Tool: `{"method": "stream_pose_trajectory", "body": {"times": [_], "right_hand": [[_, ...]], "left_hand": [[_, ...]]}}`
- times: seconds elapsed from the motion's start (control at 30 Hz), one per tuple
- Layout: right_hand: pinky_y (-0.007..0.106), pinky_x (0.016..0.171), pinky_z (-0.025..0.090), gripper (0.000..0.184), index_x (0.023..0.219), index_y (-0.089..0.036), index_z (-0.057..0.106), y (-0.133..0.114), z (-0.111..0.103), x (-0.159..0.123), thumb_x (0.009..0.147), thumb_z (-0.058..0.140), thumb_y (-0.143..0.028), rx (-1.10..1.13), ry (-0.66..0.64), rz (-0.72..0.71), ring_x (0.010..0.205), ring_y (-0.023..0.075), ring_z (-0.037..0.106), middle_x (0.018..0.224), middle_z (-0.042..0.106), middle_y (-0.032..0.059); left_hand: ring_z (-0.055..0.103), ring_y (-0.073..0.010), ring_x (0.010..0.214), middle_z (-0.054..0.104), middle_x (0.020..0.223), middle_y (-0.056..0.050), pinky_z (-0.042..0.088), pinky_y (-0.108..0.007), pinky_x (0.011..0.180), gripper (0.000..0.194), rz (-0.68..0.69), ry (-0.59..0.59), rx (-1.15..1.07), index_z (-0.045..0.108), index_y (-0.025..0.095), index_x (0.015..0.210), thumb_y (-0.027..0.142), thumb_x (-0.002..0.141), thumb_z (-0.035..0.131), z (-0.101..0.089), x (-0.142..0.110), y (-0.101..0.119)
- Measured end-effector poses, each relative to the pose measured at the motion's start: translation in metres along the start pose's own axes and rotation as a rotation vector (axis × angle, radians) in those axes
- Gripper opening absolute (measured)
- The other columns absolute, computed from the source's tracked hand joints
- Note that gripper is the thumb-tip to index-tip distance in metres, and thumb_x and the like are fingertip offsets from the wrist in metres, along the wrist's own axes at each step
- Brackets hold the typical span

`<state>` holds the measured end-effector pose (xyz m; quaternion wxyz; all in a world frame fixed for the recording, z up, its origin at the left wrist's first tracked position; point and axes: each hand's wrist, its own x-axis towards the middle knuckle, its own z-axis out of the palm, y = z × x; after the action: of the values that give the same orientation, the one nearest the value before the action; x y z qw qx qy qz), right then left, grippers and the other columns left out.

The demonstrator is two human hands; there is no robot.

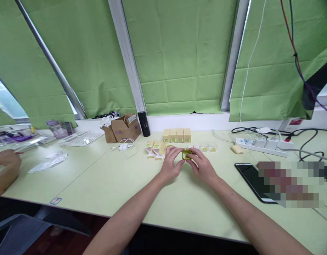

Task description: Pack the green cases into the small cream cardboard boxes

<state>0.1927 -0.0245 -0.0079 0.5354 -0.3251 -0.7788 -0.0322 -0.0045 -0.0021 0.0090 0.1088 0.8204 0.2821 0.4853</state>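
Between my hands, above the table, is a small, shiny olive-green cup-like piece (187, 154), its hollow side facing me. My left hand (171, 165) pinches its left edge with the fingertips. On the other side, the fingers and thumb of my right hand (203, 167) grip its right edge. Just left of my left hand stand two cream cartons with open flaps, one (149, 148) beside the other (159, 149). Behind my hands is a row of several closed cream cartons (177, 136). Clear round cups (208, 146) with yellow spots lie just beyond my right hand.
A phone (252, 180) and a power strip (261, 144) with cables lie at right, near a small beige case (237, 149). A cardboard box (123, 128), black bottle (144, 124) and white charger (124, 146) are at back left. Another person's hand (6, 163) is at far left.
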Motion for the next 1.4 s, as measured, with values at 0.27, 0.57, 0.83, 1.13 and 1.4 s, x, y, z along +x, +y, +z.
{"method": "stream_pose_trajectory", "body": {"times": [0.27, 0.57, 0.83, 1.13, 1.4], "right_hand": [[0.050, 0.102, 0.058, 0.019, 0.113, -0.025, 0.069, -0.002, 0.001, 0.001, 0.103, 0.058, -0.036, 0.126, 0.064, 0.202, 0.121, 0.0299, 0.067, 0.126, 0.070, 0.0128], [0.038, 0.074, 0.063, 0.051, 0.091, -0.022, 0.061, -0.005, 0.002, 0.010, 0.090, 0.063, -0.073, 0.646, 0.114, 0.730, 0.082, 0.0217, 0.073, 0.097, 0.075, 0.0075], [0.037, 0.058, 0.060, 0.059, 0.087, -0.024, 0.059, -0.009, 0.007, 0.009, 0.081, 0.063, -0.083, 0.741, 0.036, 0.846, 0.061, 0.0225, 0.071, 0.072, 0.072, 0.0033], [0.033, 0.047, 0.052, 0.063, 0.086, -0.024, 0.057, -0.011, 0.008, 0.007, 0.081, 0.059, -0.086, 0.726, -0.011, 0.895, 0.050, 0.0215, 0.067, 0.060, 0.069, 0.0014], [0.029, 0.048, 0.043, 0.062, 0.081, -0.023, 0.057, -0.002, 0.006, 0.001, 0.089, 0.049, -0.084, 0.591, 0.006, 0.861, 0.051, 0.0184, 0.060, 0.063, 0.066, 0.0020]], "left_hand": [[0.046, -0.0304, 0.129, 0.067, 0.132, -0.011, 0.043, -0.053, 0.111, 0.048, -0.009, -0.002, -0.042, 0.058, 0.026, 0.143, 0.024, 0.096, 0.066, -0.002, 0.000, 0.002], [0.044, -0.0297, 0.129, 0.066, 0.135, -0.010, 0.042, -0.052, 0.113, 0.054, -0.011, -0.009, -0.009, 0.054, 0.027, 0.144, 0.013, 0.092, 0.062, -0.002, 0.000, 0.003], [0.037, -0.0323, 0.135, 0.058, 0.143, -0.010, 0.040, -0.057, 0.118, 0.062, 0.017, -0.102, 0.070, 0.049, 0.029, 0.149, 0.014, 0.090, 0.066, 0.002, 0.000, 0.008], [0.044, -0.0287, 0.133, 0.057, 0.133, -0.009, 0.042, -0.052, 0.117, 0.053, -0.051, -0.136, 0.026, 0.060, 0.030, 0.137, 0.009, 0.088, 0.067, 0.007, -0.001, 0.006], [0.057, -0.0265, 0.122, 0.064, 0.128, -0.008, 0.049, -0.043, 0.103, 0.047, -0.295, 0.026, -0.197, 0.070, 0.027, 0.123, 0.013, 0.079, 0.079, 0.011, 0.005, -0.001]]}}
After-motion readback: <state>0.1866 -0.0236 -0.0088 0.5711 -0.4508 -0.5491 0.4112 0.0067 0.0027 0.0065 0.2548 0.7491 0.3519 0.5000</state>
